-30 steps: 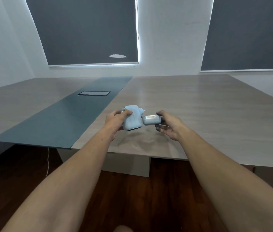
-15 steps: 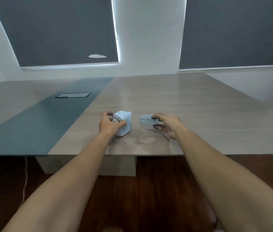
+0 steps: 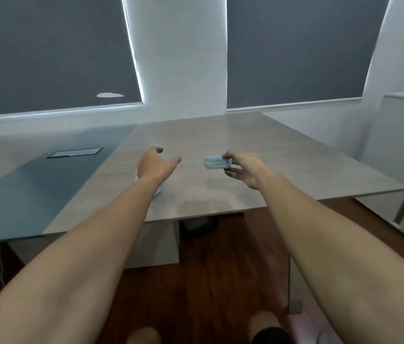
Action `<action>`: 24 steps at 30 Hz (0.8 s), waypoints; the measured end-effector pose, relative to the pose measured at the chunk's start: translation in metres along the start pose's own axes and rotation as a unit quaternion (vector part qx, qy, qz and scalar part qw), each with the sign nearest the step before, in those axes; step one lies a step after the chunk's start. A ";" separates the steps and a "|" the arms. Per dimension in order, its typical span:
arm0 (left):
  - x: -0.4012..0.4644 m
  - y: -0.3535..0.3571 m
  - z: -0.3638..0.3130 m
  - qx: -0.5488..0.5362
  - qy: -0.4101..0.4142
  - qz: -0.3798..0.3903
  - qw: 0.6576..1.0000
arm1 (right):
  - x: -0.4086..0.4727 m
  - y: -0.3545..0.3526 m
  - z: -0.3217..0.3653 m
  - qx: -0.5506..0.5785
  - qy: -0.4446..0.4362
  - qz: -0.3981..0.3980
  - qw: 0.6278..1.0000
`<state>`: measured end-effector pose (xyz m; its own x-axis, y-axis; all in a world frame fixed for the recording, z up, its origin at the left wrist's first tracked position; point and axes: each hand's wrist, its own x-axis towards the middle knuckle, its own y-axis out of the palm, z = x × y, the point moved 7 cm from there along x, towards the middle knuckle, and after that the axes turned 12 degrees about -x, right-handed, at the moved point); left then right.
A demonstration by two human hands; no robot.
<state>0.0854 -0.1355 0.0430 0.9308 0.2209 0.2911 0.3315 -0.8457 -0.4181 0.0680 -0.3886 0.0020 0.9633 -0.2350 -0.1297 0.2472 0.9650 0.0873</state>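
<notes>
Right hand (image 3: 245,170) pinches small rounded pale-grey plastic part (image 3: 213,162) | left hand (image 3: 157,163) spread open, having released boxy pale-blue device (image 3: 158,192) onto matte woodgrain table (image 3: 295,170).

Your right hand (image 3: 245,167) holds a pale, smooth plastic piece (image 3: 213,162); the desk (image 3: 220,135) looks matt wood-grain, with a matt grey-blue strip (image 3: 47,184) at nine o'clock.

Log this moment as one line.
left hand: open, over table | right hand: pinches small pale part | pale blue device: on table, mostly hidden
</notes>
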 end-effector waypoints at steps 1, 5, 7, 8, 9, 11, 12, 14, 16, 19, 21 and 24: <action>-0.007 0.011 -0.011 -0.011 0.010 0.017 1.000 | -0.008 -0.014 0.004 0.001 -0.005 -0.009 1.000; -0.041 0.061 -0.045 -0.057 0.027 0.086 0.994 | -0.035 -0.071 0.010 -0.001 -0.021 -0.039 0.999; -0.063 0.091 -0.059 -0.074 0.034 0.120 0.989 | -0.047 -0.102 0.009 0.001 -0.028 -0.052 0.998; -0.074 0.106 -0.065 -0.080 0.038 0.138 0.986 | -0.053 -0.118 0.008 0.000 -0.030 -0.059 0.998; -0.086 0.123 -0.072 -0.086 0.043 0.159 0.983 | -0.060 -0.135 0.005 -0.001 -0.031 -0.065 0.997; -0.112 0.158 -0.082 -0.100 0.044 0.202 0.973 | -0.072 -0.170 -0.003 -0.003 -0.028 -0.079 0.996; -0.126 0.177 -0.086 -0.106 0.041 0.224 0.968 | -0.078 -0.189 -0.009 -0.005 -0.027 -0.087 0.996; -0.153 0.209 -0.092 -0.113 0.043 0.257 0.959 | -0.088 -0.221 -0.022 -0.012 -0.020 -0.093 0.995; -0.183 0.243 -0.095 -0.110 0.053 0.287 0.950 | -0.101 -0.256 -0.039 -0.015 -0.008 -0.096 0.995; -0.226 0.291 -0.086 -0.097 0.051 0.331 0.937 | -0.120 -0.306 -0.073 -0.007 0.012 -0.096 0.995; -0.253 0.323 -0.070 -0.084 0.035 0.358 0.929 | -0.132 -0.335 -0.103 0.004 0.035 -0.101 0.994; -0.291 0.373 -0.036 -0.065 0.007 0.396 0.916 | -0.141 -0.377 -0.156 0.019 0.076 -0.114 0.990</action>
<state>-0.0674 -0.5328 -0.1662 0.8685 -0.4935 -0.0474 -0.4697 -0.7886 -0.3968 -0.1775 -0.7010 -0.1664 0.8557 -0.4229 -0.2982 0.4628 0.8832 0.0757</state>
